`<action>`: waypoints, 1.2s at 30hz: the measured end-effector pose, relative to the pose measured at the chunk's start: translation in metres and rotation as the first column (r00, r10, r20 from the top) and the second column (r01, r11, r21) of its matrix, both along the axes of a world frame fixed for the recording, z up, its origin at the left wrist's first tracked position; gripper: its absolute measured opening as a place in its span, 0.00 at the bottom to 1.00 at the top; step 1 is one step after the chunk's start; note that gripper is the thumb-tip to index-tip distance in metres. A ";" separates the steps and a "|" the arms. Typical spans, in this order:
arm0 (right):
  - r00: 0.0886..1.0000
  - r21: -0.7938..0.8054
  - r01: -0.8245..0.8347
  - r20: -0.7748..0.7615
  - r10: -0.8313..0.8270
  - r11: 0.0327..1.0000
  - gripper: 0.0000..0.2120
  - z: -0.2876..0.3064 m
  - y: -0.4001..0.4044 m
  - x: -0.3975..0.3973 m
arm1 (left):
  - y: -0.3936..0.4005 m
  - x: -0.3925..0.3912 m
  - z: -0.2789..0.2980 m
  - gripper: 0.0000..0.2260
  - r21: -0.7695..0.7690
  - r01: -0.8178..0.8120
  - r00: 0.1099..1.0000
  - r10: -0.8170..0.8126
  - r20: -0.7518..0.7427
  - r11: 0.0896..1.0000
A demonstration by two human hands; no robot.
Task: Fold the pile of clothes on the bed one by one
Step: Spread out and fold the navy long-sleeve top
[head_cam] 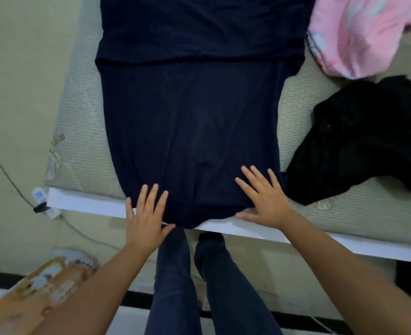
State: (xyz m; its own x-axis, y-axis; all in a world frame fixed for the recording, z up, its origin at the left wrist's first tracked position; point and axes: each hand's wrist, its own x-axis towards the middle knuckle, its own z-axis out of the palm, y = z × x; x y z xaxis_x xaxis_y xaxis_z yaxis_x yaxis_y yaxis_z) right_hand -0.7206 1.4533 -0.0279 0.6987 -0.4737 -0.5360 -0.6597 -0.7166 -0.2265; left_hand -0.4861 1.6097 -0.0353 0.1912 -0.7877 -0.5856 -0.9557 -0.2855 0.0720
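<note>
Navy garment (194, 122) lies flat along the bed (79, 131), hem at the near edge, far end cut off by the frame. Left hand (144, 215) and right hand (263, 201) press flat on the hem, fingers straight and spread. Black garment (359, 139) and pink garment (359, 30) sit at the right edge, both partly cropped.

Bare mattress (79, 131) left – free; black garment (359, 141), pink cloth (359, 32) crowd rt.
</note>
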 end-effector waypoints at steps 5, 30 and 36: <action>0.991 -0.147 0.089 -0.082 -0.101 0.985 0.35 0.013 -0.019 -0.040 | -0.012 -0.019 -0.001 0.34 0.056 -0.096 0.987 0.088 0.131 0.994; 0.318 0.636 0.639 0.294 -0.902 0.432 0.16 0.124 -0.077 -0.020 | -0.017 -0.105 0.000 0.41 -0.076 -0.236 0.972 0.235 -0.022 0.969; 0.885 0.008 0.387 0.278 -0.374 0.922 0.18 0.121 -0.079 -0.045 | -0.037 -0.087 0.001 0.26 -0.363 -0.226 0.974 0.200 -0.106 0.904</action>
State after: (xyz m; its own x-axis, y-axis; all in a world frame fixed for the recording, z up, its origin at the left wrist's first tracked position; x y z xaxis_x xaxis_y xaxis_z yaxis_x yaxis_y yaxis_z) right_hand -0.7657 1.3747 0.0930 0.5741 -0.7518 -0.3244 -0.8022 -0.4372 -0.4066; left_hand -0.5734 1.5725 -0.0339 0.3504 -0.8948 -0.2768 -0.8647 -0.4226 0.2716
